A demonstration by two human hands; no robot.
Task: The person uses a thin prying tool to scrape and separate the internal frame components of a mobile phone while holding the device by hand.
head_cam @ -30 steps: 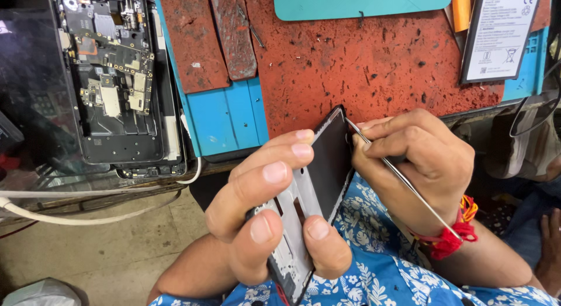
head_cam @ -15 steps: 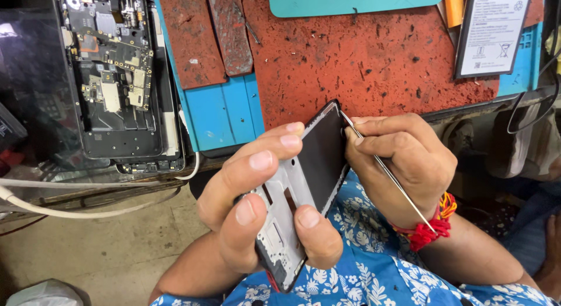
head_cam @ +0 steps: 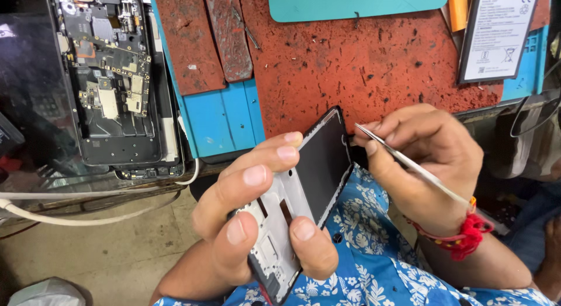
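Left hand (head_cam: pixel 257 218) is closed round a phone frame (head_cam: pixel 304 189), thumb on the lower edge, fingers wrapped over the top, w/ the frame tilted so its dark end points to 1 o'clock. Frame sits at centre, above the lap, just in front of the table (head_cam: pixel 374 66) edge.

Right hand (head_cam: pixel 421 160), at 3 o'clock of the frame, is pinched shut on thin metal tweezers (head_cam: pixel 409 163). The tips touch the frame's upper right edge; the other end runs back to 4 o'clock over the wrist, near a red thread bracelet (head_cam: pixel 461 236).

On the table: worn red mat, blue strip at 9 o'clock of it. An opened phone (head_cam: pixel 111 78) w/ circuit board showing lies at 10 o'clock, well apart from the hands. A teal pad (head_cam: pixel 356 2) at 12 o'clock, a flat battery (head_cam: pixel 497 34) at 2 o'clock. White cable (head_cam: pixel 87 215) runs along the table edge at 8 o'clock.
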